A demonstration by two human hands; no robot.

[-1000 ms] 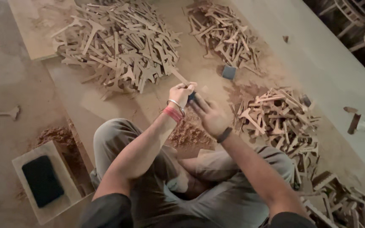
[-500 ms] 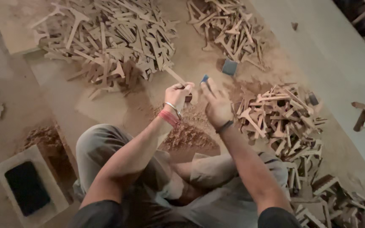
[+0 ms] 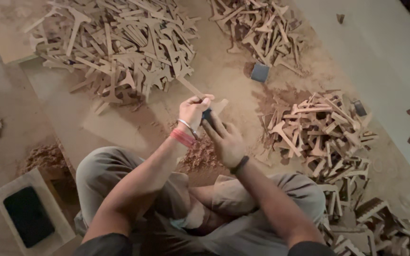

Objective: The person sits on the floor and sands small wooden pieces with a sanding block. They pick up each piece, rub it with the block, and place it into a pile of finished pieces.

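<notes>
I sit cross-legged on the floor. My left hand (image 3: pixel 193 111), with a red band and a metal bangle at the wrist, grips a long thin wooden piece (image 3: pixel 191 87) that points up and left. My right hand (image 3: pixel 226 140), a dark band at its wrist, presses a small dark sanding block (image 3: pixel 207 114) against that piece, fingers spread along it. A heap of sawdust (image 3: pixel 200 154) lies right under both hands.
A big pile of cut wooden pieces (image 3: pixel 119 47) lies ahead left, a smaller pile (image 3: pixel 262 28) ahead right, another pile (image 3: pixel 323 132) at my right. A dark block (image 3: pixel 260 72) lies on the floor. A phone (image 3: pixel 27 215) rests on a board at lower left.
The view has shifted a little. Both hands stay together on the wooden piece, the right hand sliding the block along it.
</notes>
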